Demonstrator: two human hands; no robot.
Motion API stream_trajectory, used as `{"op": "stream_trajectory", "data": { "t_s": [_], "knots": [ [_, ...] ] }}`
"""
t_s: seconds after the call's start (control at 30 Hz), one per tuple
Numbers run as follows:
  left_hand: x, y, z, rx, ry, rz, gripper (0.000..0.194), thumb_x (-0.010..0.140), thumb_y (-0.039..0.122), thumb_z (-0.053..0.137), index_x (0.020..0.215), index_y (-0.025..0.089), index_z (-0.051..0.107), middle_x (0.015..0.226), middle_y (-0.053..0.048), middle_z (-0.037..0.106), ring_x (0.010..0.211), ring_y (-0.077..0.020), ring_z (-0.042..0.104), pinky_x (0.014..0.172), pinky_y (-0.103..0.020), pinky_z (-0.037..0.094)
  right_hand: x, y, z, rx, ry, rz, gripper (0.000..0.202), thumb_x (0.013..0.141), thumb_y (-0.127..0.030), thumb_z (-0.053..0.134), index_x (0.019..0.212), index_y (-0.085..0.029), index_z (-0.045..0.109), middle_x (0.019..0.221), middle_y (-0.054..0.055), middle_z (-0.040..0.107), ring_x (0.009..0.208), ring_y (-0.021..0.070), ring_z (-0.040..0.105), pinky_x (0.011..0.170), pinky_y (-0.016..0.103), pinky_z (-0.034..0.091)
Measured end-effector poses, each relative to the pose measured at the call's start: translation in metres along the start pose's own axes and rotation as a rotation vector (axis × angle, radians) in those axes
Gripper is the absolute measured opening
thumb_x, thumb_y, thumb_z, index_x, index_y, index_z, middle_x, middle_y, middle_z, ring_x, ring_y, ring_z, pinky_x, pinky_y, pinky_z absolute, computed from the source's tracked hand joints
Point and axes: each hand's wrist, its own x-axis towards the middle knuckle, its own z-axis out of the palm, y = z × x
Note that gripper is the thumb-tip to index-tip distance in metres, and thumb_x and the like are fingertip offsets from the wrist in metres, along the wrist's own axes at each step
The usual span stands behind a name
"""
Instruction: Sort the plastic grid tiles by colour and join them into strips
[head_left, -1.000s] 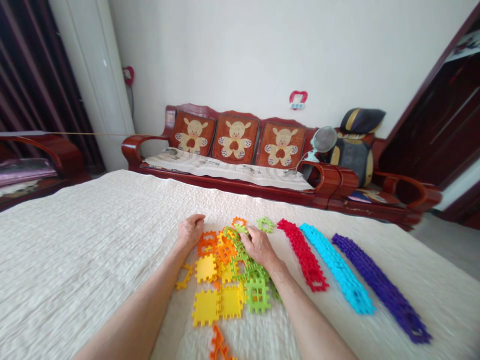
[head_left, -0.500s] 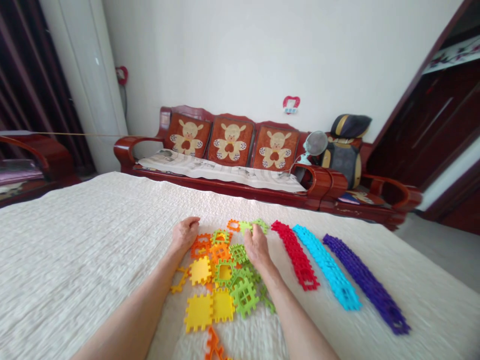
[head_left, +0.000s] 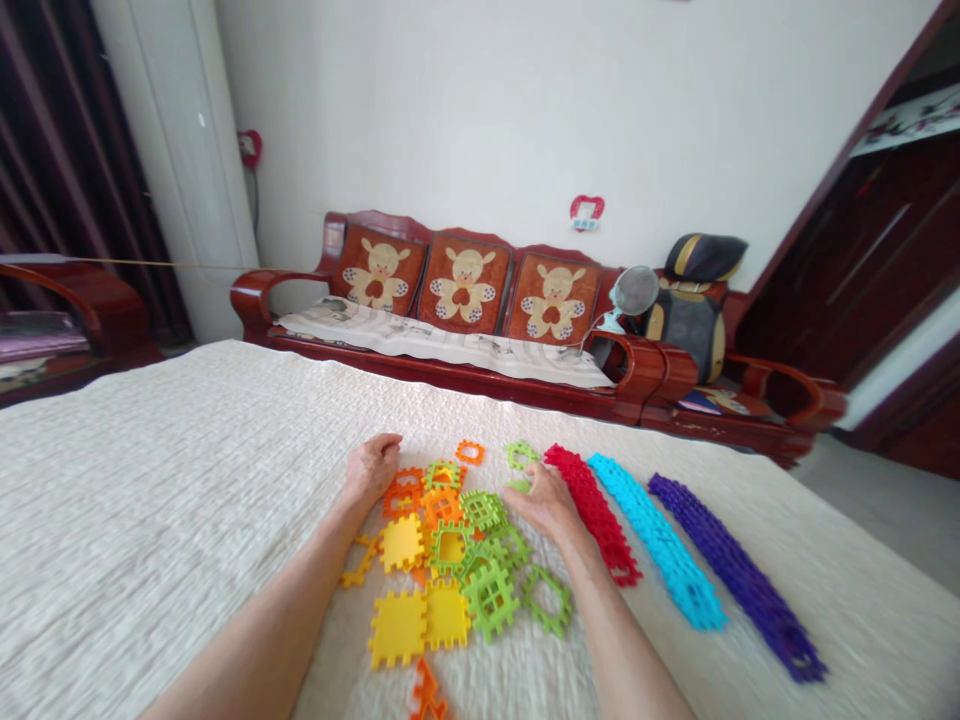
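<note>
So the left hand (head_left: 373,466) is resting at the pile's far left corner, forearm slanting up from below, fingers curled together, right by some orange pieces (head_left: 403,492). Next come flat yellow squares (head_left: 398,628), then overlapping green pieces (head_left: 491,598), toothed edges all round, some with window cutouts. The right hand (head_left: 541,497) reaches in from the lower right, palm down, thumb and fingers a bit apart around a small green piece (head_left: 517,486); can't tell how firmly. Just beyond sits a red strip (head_left: 596,515).
</note>
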Motion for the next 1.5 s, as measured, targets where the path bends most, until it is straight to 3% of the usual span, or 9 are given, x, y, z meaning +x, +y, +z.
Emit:
{"op": "stream_trajectory", "data": {
  "t_s": [0.23,0.43,0.6,0.9,1.17,1.5],
  "knots": [
    [-0.001,0.001,0.000,-0.012,-0.003,-0.001,0.031,0.080,0.025,0.045,0.100,0.022,0.068,0.100,-0.002,0.071,0.094,-0.0161,0.063,0.086,-0.023,0.045,0.006,0.003,0.001,0.010,0.009,-0.029,0.050,0.061,-0.038,0.062,0.105,-0.014,0.060,0.097,0.015,0.062,0.090,0.0267,0.059,0.079,0.037,0.044],
    [-0.003,0.006,-0.004,-0.001,0.005,0.007,0.029,0.080,0.025,0.046,0.098,0.022,0.069,0.100,-0.001,0.071,0.094,-0.0154,0.063,0.087,-0.022,0.044,0.027,-0.001,0.016,0.110,0.289,-0.066,0.051,0.067,-0.036,0.058,0.113,-0.015,0.053,0.101,0.012,0.057,0.095,0.0243,0.055,0.083,0.034,0.042],
    [-0.005,0.007,-0.005,-0.024,-0.003,-0.006,0.030,0.080,0.024,0.046,0.099,0.021,0.069,0.100,-0.003,0.070,0.094,-0.0166,0.063,0.088,-0.024,0.045,0.034,0.007,0.036,0.118,0.391,-0.141,0.050,0.071,-0.036,0.056,0.114,-0.011,0.052,0.103,0.013,0.056,0.099,0.0252,0.050,0.088,0.035,0.040],
    [-0.003,0.004,-0.003,-0.031,0.000,0.004,0.030,0.080,0.022,0.047,0.100,0.021,0.069,0.102,-0.002,0.070,0.094,-0.0151,0.063,0.089,-0.023,0.044,0.028,0.007,0.033,0.094,0.423,-0.130,0.047,0.072,-0.038,0.055,0.111,-0.011,0.054,0.100,0.012,0.058,0.095,0.0245,0.050,0.088,0.034,0.038],
    [-0.006,0.009,-0.007,-0.047,0.013,0.001,0.030,0.080,0.022,0.046,0.100,0.018,0.069,0.099,-0.005,0.070,0.093,-0.0165,0.063,0.087,-0.025,0.045,0.029,0.006,0.034,0.002,0.362,-0.093,0.044,0.074,-0.039,0.055,0.108,-0.011,0.057,0.098,0.013,0.058,0.095,0.0243,0.050,0.084,0.033,0.038],
    [-0.004,0.006,-0.004,-0.054,0.011,-0.021,0.030,0.080,0.024,0.047,0.100,0.021,0.069,0.098,-0.002,0.071,0.092,-0.0154,0.063,0.087,-0.024,0.045,0.026,0.005,0.035,-0.021,0.338,-0.088,0.050,0.071,-0.039,0.055,0.113,-0.013,0.054,0.101,0.012,0.055,0.095,0.0243,0.050,0.084,0.032,0.038]
  ]
}}
